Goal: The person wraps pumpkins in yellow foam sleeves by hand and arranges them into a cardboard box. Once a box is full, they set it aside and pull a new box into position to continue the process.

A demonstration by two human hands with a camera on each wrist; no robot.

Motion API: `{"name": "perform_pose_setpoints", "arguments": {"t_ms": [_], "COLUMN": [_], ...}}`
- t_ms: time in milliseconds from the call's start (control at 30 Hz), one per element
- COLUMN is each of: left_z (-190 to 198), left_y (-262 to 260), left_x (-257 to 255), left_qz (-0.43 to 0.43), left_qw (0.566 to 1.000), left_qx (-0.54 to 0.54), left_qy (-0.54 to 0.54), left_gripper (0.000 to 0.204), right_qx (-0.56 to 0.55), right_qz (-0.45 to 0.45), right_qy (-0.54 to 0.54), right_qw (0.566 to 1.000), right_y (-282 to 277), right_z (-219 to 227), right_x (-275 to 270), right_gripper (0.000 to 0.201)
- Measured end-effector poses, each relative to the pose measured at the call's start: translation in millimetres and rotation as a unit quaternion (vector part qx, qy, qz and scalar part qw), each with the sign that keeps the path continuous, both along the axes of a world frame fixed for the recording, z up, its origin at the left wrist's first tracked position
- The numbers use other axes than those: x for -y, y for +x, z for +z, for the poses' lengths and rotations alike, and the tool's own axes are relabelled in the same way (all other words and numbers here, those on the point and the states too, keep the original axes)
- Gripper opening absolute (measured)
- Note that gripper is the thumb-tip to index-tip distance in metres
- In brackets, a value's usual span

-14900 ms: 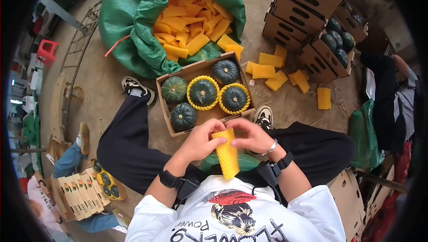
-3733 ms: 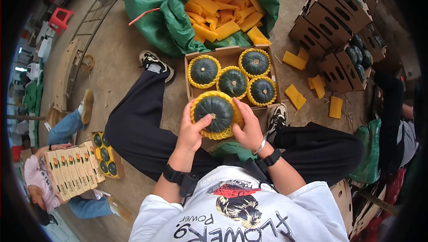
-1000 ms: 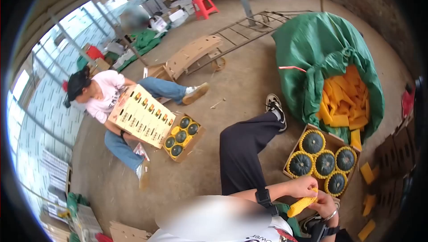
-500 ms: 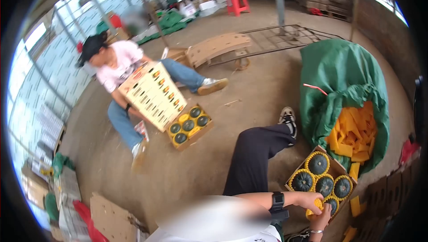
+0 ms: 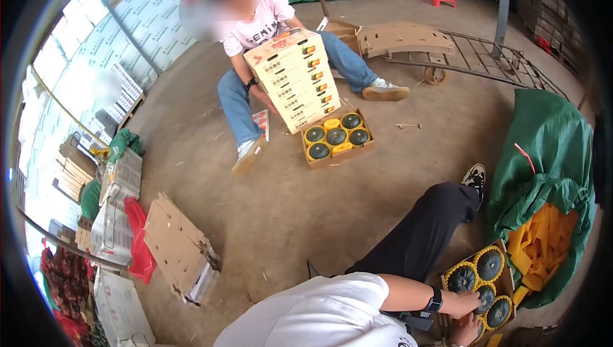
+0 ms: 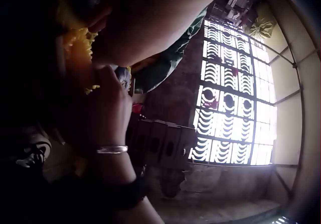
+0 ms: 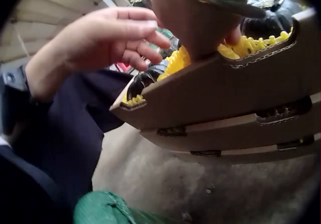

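Note:
Several dark green squashes (image 5: pixel 490 264) in yellow foam nets fill an open cardboard box (image 7: pixel 200 93) in front of me at the lower right of the head view. My left hand (image 7: pixel 120 35) is over the box's near corner, fingers loosely bent and holding nothing. Beside it, my right hand (image 7: pixel 193 25) reaches down into the box among the squashes, a silver bracelet at its wrist. A yellow foam net (image 7: pixel 175 63) bunches up right beside the right hand. The box wall hides most of that hand's fingers, so I cannot tell whether they grip the net.
A green sack (image 5: pixel 543 149) of yellow foam nets stands beyond the box. Across the floor a seated person steadies stacked printed cartons (image 5: pixel 295 82) beside another squash box (image 5: pixel 338 161). Flat cardboard (image 5: pixel 175 238) leans at left; a metal frame (image 5: pixel 485 59) lies at back.
The view has swung left toward the seated person. My hands, which held a loose yellow foam net together, have come down to the box, and the left hand no longer grips the net.

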State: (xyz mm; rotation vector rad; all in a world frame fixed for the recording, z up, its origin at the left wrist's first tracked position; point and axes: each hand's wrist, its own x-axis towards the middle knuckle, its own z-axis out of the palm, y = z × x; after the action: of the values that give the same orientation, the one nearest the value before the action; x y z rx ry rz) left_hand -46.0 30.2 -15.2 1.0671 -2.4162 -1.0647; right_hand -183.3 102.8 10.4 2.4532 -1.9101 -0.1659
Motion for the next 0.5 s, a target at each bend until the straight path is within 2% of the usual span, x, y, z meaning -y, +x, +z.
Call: {"name": "perform_pose_setpoints", "arguments": {"t_ms": [33, 67, 100, 133, 167, 200, 233, 267, 300, 333, 367, 400, 433, 500], "left_z": [-23, -53, -37, -19, -31, -22, -20, -22, -10, 4, -6, 3, 12, 19], "left_y": [-8, -15, -12, -4, -17, -19, -22, -22, -21, -15, -18, -16, -16, -24], "left_x": [2, -3, -3, -3, -4, -2, 1, -1, -7, -10, -16, -10, -5, 4], "left_qz": [-0.002, -0.005, -0.04, -0.054, -0.009, -0.015, -0.061, -0.108, -0.11, -0.125, -0.103, -0.149, -0.19, -0.222], "left_qw": [1.0, 0.999, 0.999, 0.998, 0.999, 0.999, 0.996, 0.984, 0.978, 0.974, 0.974, 0.964, 0.951, 0.923], "left_qx": [0.03, 0.022, 0.036, 0.023, 0.023, 0.037, 0.038, 0.035, 0.037, 0.055, 0.075, 0.132, 0.19, 0.296], "left_qy": [-0.002, -0.032, 0.002, -0.028, -0.032, -0.03, -0.044, -0.14, -0.172, -0.181, -0.19, -0.174, -0.157, -0.109], "left_gripper": [0.027, 0.027, 0.027, 0.02, 0.018, 0.012, 0.011, 0.01, 0.013, 0.023, 0.028, 0.016, 0.014, 0.016], "right_qx": [0.0, 0.044, 0.09, 0.235, 0.361, 0.483, 0.598, 0.614, 0.623, 0.579, 0.444, 0.301, 0.215, 0.1], "right_qz": [-0.006, -0.04, -0.081, 0.01, -0.051, -0.172, -0.272, -0.308, -0.335, -0.419, -0.447, -0.466, -0.484, -0.603], "right_qy": [-0.004, 0.082, 0.164, 0.044, 0.138, 0.153, 0.158, 0.054, -0.043, -0.101, -0.133, -0.156, -0.084, 0.078], "right_qw": [1.0, 0.995, 0.979, 0.971, 0.921, 0.845, 0.737, 0.725, 0.706, 0.692, 0.765, 0.818, 0.844, 0.788], "right_y": [4, 4, -2, -32, -64, -75, -81, -117, -156, -186, -230, -280, -328, -325], "right_z": [8, 15, 21, -7, -38, -17, 8, -4, -18, -22, -51, -97, -143, -149], "right_x": [8, 15, 14, 14, 18, 17, 18, 15, 15, 4, -16, -47, -84, -126], "right_gripper": [0.042, 0.044, 0.05, 0.032, 0.049, 0.043, 0.036, 0.031, 0.027, 0.025, 0.025, 0.025, 0.031, 0.031]}}
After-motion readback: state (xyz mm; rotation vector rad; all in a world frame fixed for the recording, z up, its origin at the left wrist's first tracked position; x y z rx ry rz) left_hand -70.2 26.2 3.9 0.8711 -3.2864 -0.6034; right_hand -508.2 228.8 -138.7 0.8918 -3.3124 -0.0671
